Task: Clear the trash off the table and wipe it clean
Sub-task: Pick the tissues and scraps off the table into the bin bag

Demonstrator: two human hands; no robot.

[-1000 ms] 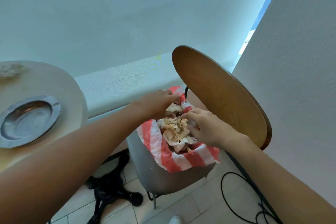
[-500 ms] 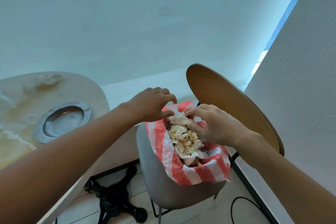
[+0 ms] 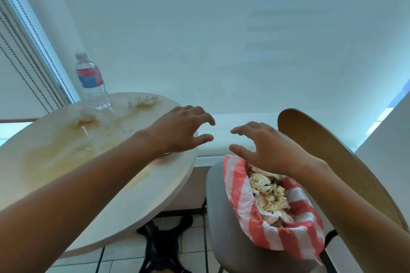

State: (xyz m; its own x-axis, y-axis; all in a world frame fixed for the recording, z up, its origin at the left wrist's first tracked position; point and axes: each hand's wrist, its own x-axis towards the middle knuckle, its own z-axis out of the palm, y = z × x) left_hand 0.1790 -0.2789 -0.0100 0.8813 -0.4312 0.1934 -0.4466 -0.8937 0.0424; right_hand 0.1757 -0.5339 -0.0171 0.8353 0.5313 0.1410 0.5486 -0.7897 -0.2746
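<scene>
Both hands are spread and hold nothing, above the table edge and the trash bag.

On the left, a water bottle stands at the far side of the stained round table, with a crumpled tissue beside it. The left hand hovers over the table edge, fingers wide. The right hand hovers over the red-striped trash bag, full of crumpled tissues, on a grey chair.

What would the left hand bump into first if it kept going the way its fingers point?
Probably nothing close: the left hand points past the table's edge toward the pale ledge. Depth is unclear.
</scene>
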